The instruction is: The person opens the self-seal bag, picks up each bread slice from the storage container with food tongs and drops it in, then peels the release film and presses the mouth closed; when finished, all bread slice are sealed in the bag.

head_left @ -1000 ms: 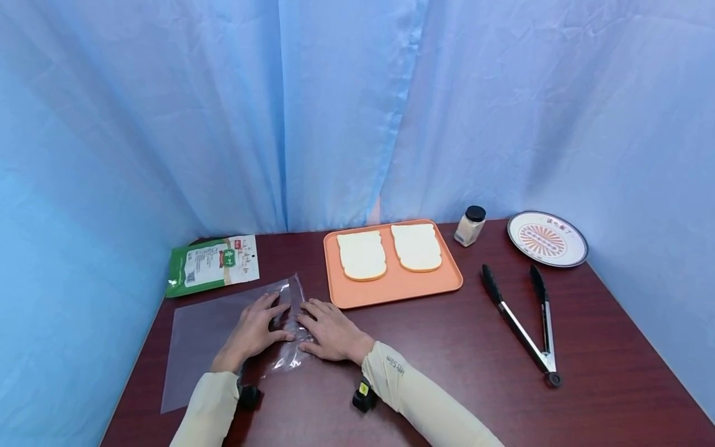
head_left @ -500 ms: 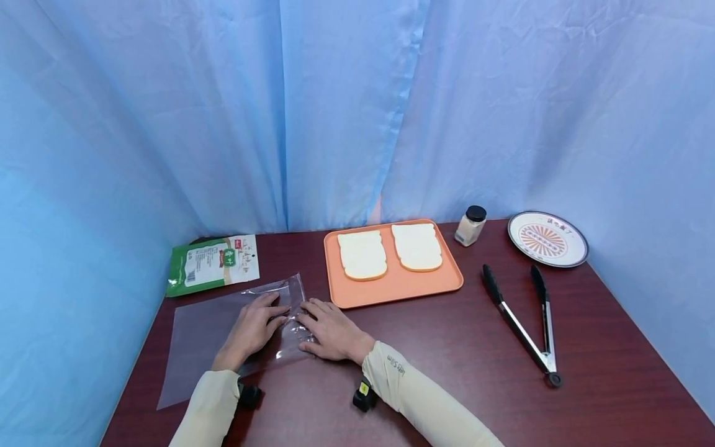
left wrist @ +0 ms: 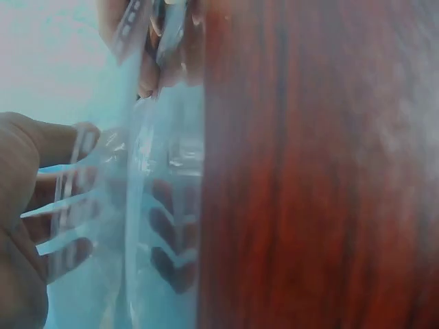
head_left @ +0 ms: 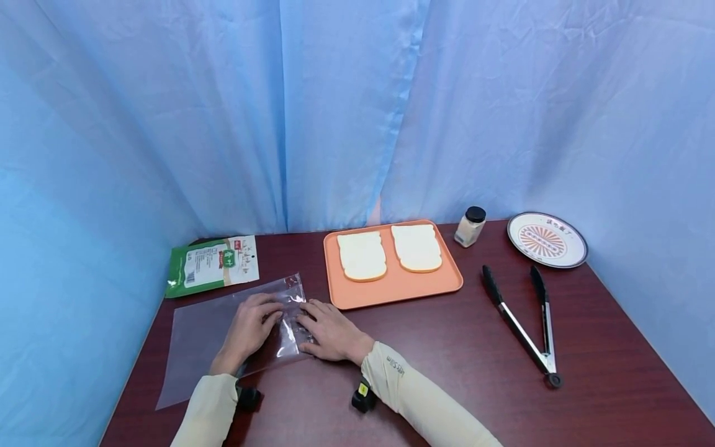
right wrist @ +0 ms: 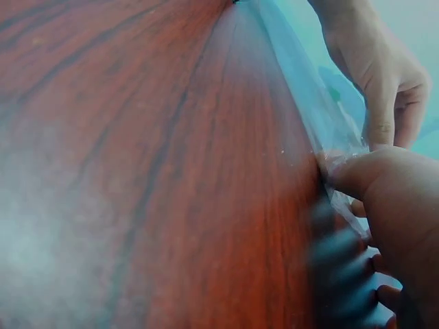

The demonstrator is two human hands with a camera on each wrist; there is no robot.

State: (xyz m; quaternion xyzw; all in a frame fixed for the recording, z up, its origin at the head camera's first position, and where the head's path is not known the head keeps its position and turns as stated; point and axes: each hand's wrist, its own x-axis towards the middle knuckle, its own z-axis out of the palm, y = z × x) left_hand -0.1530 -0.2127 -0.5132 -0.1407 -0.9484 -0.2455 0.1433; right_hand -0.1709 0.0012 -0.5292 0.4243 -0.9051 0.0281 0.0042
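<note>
A flat clear plastic bag (head_left: 201,335) lies on the table at the left. My left hand (head_left: 248,327) is on its upper film, with thumb and index tip close together in the head view; in the left wrist view the fingers show through the film and the thumb (left wrist: 65,140) touches it. The right hand (head_left: 332,332) grips the bag's right end, fingers bent over it. In the right wrist view the right thumb (right wrist: 357,171) meets crumpled film at the edge. The film bulges with bright glints between the hands; exactly how the layers are parted is hidden.
An orange tray (head_left: 399,295) with two bread slices (head_left: 362,256) stands behind the hands. A green-and-white packet (head_left: 212,266) is at back left. Rightward are a black-lidded jar (head_left: 470,226), a patterned plate (head_left: 544,239) and spread tongs (head_left: 525,335). Blue curtains (head_left: 346,112) surround the table.
My left thumb has drawn in toward the index finger, and the left hand has shifted slightly left. The film between the hands has smoothed and lifted. The right hand has stayed put.
</note>
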